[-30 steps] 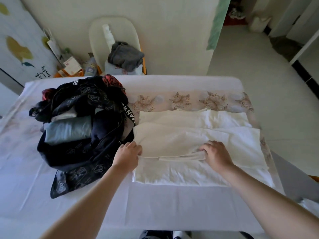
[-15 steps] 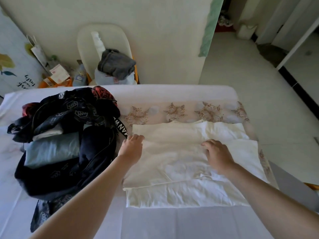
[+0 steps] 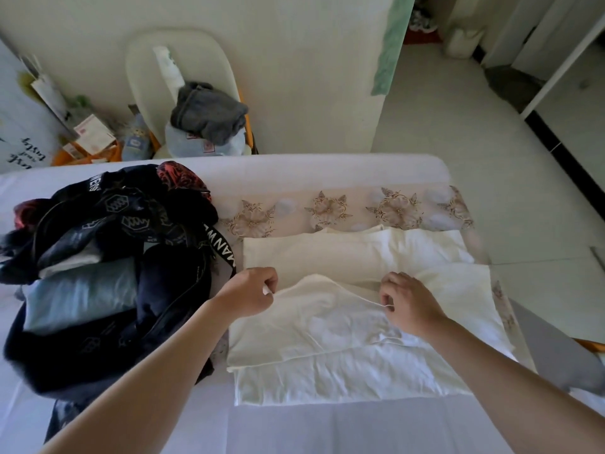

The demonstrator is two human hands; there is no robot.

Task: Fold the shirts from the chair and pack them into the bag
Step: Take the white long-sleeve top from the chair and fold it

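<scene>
The white shirt [image 3: 327, 322] lies half-folded on the table [image 3: 327, 427], just right of the dark bag [image 3: 157, 290]. Half a second ago your hands rested on the cloth. Now your left hand [image 3: 248, 294] and right hand [image 3: 406, 306] each pinch its upper folded edge between thumb and fingers, raising it off the layer beneath. That looks like the start of another fold, so packing comes later. More garments wait on the chair [image 3: 147, 60].
</scene>
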